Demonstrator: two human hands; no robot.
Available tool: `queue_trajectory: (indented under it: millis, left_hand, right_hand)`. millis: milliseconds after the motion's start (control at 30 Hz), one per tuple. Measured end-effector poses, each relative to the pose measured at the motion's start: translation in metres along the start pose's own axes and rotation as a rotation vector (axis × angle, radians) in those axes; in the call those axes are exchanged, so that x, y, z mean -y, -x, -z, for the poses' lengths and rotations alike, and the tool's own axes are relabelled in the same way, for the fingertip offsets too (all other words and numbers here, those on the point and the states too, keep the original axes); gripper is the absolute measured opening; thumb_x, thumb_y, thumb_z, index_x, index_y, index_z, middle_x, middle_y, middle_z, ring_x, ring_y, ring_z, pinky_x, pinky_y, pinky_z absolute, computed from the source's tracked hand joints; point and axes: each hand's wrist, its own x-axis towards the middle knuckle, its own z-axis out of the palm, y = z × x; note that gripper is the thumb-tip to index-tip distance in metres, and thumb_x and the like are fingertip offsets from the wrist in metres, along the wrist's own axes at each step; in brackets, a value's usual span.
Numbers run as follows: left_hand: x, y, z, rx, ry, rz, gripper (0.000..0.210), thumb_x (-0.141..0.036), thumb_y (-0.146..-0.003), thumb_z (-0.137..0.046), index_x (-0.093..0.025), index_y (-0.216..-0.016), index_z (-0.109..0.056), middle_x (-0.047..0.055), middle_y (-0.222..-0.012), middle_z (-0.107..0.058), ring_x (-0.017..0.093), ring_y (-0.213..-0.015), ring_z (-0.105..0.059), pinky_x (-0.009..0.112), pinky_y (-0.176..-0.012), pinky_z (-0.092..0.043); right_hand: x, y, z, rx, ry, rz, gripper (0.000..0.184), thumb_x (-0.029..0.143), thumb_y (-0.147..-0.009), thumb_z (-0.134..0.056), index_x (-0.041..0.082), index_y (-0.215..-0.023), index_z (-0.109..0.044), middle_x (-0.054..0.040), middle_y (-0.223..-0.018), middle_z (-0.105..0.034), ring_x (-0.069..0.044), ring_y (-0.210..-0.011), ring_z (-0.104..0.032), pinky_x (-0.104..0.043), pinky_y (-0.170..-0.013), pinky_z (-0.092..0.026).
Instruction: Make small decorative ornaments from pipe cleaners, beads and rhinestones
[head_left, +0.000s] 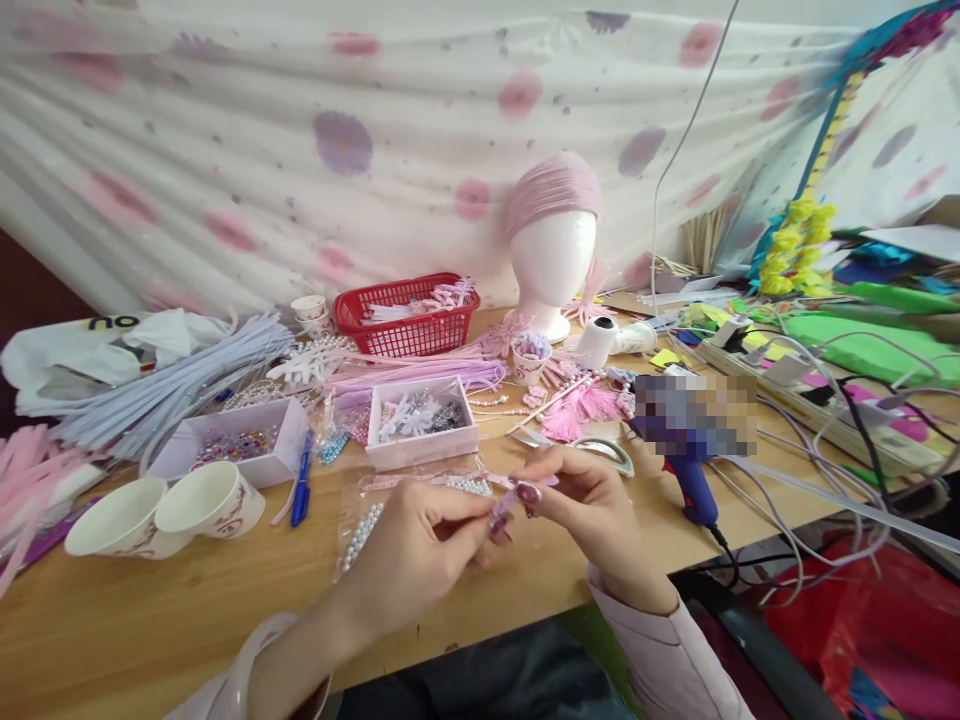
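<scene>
My left hand (pixel 420 545) and my right hand (pixel 592 515) meet over the front of the table. Between their fingertips is a small lilac craft piece (pixel 501 512), partly hidden, its exact kind unclear. Both hands are closed, thumb and fingers pinching the piece from either side. Under and behind my left hand lie plastic bags of pearl beads (pixel 365 535). Just beyond the fingers stands a white box (pixel 424 455) of small clear and silvery parts. Scissors (pixel 604 452) and a blue glue gun (pixel 690 485) lie to the right of my right hand.
Paper cups (pixel 214 505) and a blue pen (pixel 301 485) are at left, near bundled pale-blue pipe cleaners (pixel 180 385). Behind stand a red basket (pixel 409 330) and a white mannequin head (pixel 553 260) with a pink wrap. Cables and a power strip (pixel 810 405) crowd the right.
</scene>
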Motion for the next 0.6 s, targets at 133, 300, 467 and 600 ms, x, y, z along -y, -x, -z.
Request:
queue_trajectory:
  millis: [133, 300, 467, 600]
  left_hand:
    - [0.005, 0.005, -0.009, -0.448, -0.761, -0.472, 0.032, -0.008, -0.091, -0.046, -0.009, -0.098, -0.077, 0.011, -0.066, -0.074, 0.021, -0.058, -0.068, 0.03, -0.056, -0.049]
    - [0.002, 0.008, -0.01, -0.239, -0.532, -0.298, 0.03, -0.017, -0.097, -0.044, -0.014, -0.101, -0.074, 0.01, -0.075, -0.074, 0.021, -0.067, -0.069, 0.03, -0.063, -0.051]
    - [-0.002, -0.001, 0.001, 0.423, 0.573, 0.175, 0.04, -0.052, -0.096, -0.051, -0.017, -0.101, -0.07, 0.007, -0.077, -0.074, 0.011, -0.047, -0.062, 0.021, -0.047, -0.046]
    - [0.004, -0.008, -0.003, 0.507, 0.901, 0.311, 0.035, -0.049, -0.077, -0.077, -0.014, -0.081, -0.074, 0.005, -0.064, -0.072, 0.006, -0.034, -0.048, 0.016, -0.03, -0.03]
  right_hand:
    - [-0.006, 0.003, -0.014, -0.228, 0.112, 0.056, 0.019, 0.035, -0.078, -0.079, 0.019, -0.07, -0.074, -0.0007, -0.059, -0.067, -0.012, -0.051, -0.058, -0.022, -0.048, -0.049]
    - [-0.005, 0.008, -0.012, -0.271, 0.185, 0.178, 0.009, 0.03, -0.078, -0.079, 0.021, -0.078, -0.077, -0.0025, -0.068, -0.073, -0.015, -0.058, -0.064, -0.024, -0.054, -0.054]
    - [0.0, 0.01, 0.002, -0.071, 0.017, 0.141, 0.008, 0.032, -0.079, -0.08, 0.024, -0.078, -0.078, -0.0009, -0.067, -0.072, -0.013, -0.055, -0.063, -0.022, -0.049, -0.052]
    - [-0.002, 0.01, 0.002, 0.012, -0.019, 0.152, 0.01, 0.036, -0.082, -0.078, 0.027, -0.083, -0.08, -0.0005, -0.065, -0.068, -0.014, -0.058, -0.062, -0.024, -0.051, -0.052]
